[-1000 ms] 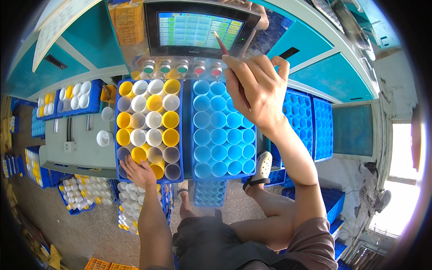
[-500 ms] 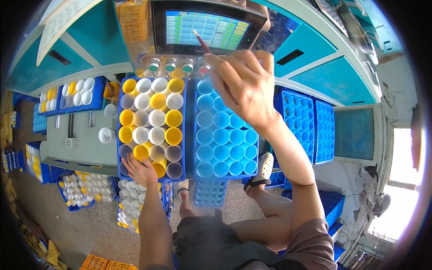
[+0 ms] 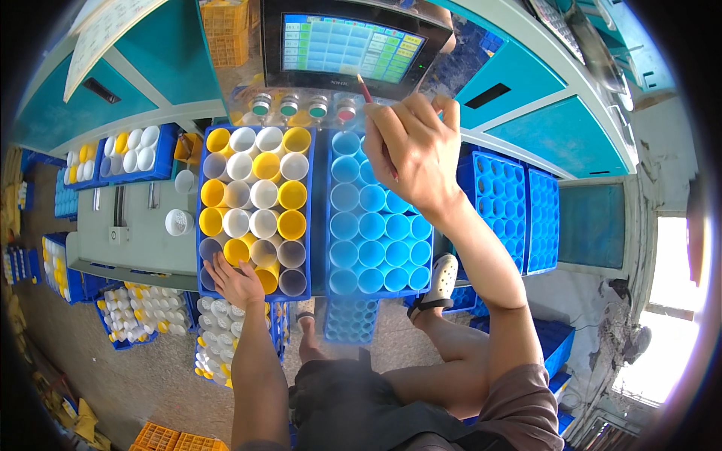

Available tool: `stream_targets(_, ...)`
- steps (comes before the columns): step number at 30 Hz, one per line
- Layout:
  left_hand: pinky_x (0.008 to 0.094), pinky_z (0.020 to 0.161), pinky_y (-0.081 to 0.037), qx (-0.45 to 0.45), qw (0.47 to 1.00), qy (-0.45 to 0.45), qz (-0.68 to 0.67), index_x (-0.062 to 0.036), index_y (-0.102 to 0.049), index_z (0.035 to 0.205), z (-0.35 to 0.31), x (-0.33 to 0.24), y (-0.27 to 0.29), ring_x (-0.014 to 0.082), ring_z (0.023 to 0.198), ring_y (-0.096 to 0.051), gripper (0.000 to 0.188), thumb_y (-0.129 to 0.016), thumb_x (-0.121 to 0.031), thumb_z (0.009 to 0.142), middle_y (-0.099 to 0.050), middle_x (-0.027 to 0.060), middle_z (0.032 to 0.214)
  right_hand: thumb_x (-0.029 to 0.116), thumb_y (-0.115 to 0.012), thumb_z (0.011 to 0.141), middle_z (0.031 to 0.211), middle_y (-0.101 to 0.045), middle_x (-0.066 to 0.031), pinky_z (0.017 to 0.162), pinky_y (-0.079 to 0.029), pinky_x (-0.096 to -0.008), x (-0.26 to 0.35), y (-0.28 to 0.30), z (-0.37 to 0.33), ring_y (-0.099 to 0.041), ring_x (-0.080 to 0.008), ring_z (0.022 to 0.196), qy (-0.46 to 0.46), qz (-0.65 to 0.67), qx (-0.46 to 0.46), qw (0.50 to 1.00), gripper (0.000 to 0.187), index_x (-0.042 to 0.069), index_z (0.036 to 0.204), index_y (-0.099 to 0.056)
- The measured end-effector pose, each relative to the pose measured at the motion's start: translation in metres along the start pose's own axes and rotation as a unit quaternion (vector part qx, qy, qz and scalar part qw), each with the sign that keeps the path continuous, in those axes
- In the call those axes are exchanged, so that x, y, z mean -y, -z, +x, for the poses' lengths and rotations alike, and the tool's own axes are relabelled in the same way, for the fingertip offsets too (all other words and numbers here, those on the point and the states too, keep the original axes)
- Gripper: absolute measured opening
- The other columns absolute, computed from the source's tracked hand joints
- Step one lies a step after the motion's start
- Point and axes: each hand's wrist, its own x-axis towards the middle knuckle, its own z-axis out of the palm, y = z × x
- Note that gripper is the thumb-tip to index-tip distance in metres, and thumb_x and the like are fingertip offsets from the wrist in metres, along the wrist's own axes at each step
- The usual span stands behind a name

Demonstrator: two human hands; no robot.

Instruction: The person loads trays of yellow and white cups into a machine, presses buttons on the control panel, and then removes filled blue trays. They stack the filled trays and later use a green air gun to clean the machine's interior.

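My right hand (image 3: pixel 419 154) is closed around a thin dark-red stick with a pale tip (image 3: pixel 365 90), which looks like a pen or small brush. Its tip is at the lower part of a lit touch screen (image 3: pixel 342 46) in a black frame; whether it touches cannot be told. Fingers spread, my left hand (image 3: pixel 238 282) rests on the lower left corner of a blue crate (image 3: pixel 310 218) filled with white and yellow open-topped cups. Right of that crate, partly under my right forearm, stands another crate of light-blue cups (image 3: pixel 371 225).
Green and red push buttons (image 3: pixel 289 105) line the panel below the screen. Two loose white cups, one here (image 3: pixel 179 222), stand on the grey surface at left. More blue crates (image 3: pixel 496 203) stand right; crates of white and yellow pieces (image 3: pixel 147 312) sit lower left. Teal cabinets (image 3: pixel 519 75) flank the screen.
The stick's tip has moved right and down across the screen with my right hand. My left hand stays on the crate's corner. The view has shifted slightly.
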Motion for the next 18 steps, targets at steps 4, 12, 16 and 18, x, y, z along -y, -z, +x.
stream_targets(4, 0.0475, 0.103, -0.036, 0.001, 1.0, 0.0, 0.0, -0.0087, -0.042, 0.138, 0.0, -0.001, 0.001, 0.0304, 0.144, -0.028, 0.05, -0.044, -0.037, 0.097, -0.046, 0.0081, 0.144, 0.009, -0.069, 0.074, 0.061, -0.057, -0.001, 0.072, -0.037, -0.0346, 0.007, -0.008, -0.007, -0.055, -0.0165, 0.064, 0.01, 0.029, 0.005, 1.0, 0.01, 0.01, 0.075, -0.059)
stream_targets(12, 0.0475, 0.103, -0.036, 0.002, 1.0, -0.002, 0.0, -0.008, -0.043, 0.138, 0.0, 0.001, 0.001, 0.0306, 0.145, -0.028, 0.05, -0.044, -0.037, 0.097, -0.045, 0.0079, 0.144, 0.02, -0.071, 0.081, 0.065, -0.055, -0.0008, 0.07, -0.037, -0.0367, 0.023, -0.02, -0.017, -0.055, -0.0165, 0.065, 0.03, 0.017, -0.015, 0.999, 0.019, 0.011, 0.073, -0.056)
stream_targets(16, 0.0475, 0.102, -0.036, 0.0, 1.0, -0.002, -0.003, -0.008, -0.043, 0.138, 0.0, 0.0, 0.001, 0.0306, 0.144, -0.028, 0.05, -0.045, -0.036, 0.097, -0.045, 0.0079, 0.144, 0.022, -0.073, 0.079, 0.069, -0.055, 0.0002, 0.072, -0.036, -0.0367, 0.014, -0.01, -0.01, -0.056, -0.0158, 0.068, 0.056, -0.041, -0.063, 0.996, 0.018, 0.01, 0.084, -0.06)
stream_targets(18, 0.0475, 0.102, -0.036, -0.003, 1.0, -0.003, -0.006, -0.008, -0.042, 0.138, 0.0, 0.0, 0.001, 0.0306, 0.144, -0.028, 0.05, -0.045, -0.036, 0.097, -0.045, 0.0079, 0.144, 0.022, -0.073, 0.079, 0.07, -0.056, 0.0006, 0.073, -0.035, -0.0366, 0.011, -0.01, -0.004, -0.056, -0.0154, 0.07, 0.05, -0.055, -0.071, 0.995, 0.019, 0.01, 0.087, -0.061)
